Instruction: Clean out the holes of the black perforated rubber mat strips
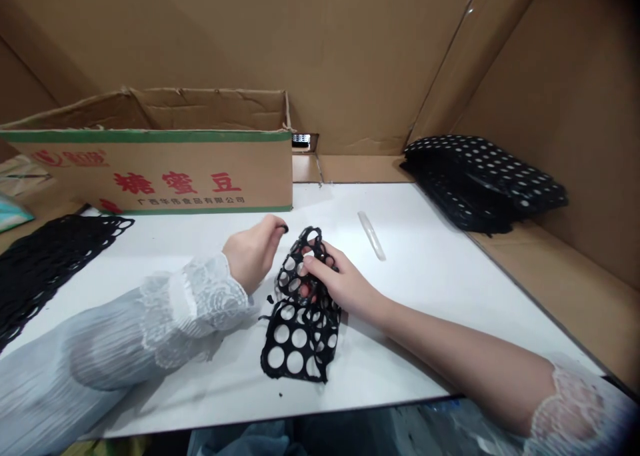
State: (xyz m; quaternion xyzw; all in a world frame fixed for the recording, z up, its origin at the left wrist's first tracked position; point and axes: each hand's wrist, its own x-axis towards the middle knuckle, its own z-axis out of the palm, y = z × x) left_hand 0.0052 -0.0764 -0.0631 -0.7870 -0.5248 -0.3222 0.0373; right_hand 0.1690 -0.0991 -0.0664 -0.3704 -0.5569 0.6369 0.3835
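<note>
white tabletop (425,256), brown cardboard walls (350,56)

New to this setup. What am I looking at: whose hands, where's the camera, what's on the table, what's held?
There is no machine here, just a person working with bare hands. The single picture comes from a camera worn on that person's head, looking forward and down.

The right hand grips a black perforated piece, full of round holes. The left hand, just beside it, pinches what looks like a small black bit.

On the white table is a slim, pale translucent strip. An open carton with red lettering stands at the back left; in front of it, at the left edge, lies black holed sheeting. A black dotted bundle is at the far right. Cardboard walls rise behind.
</note>
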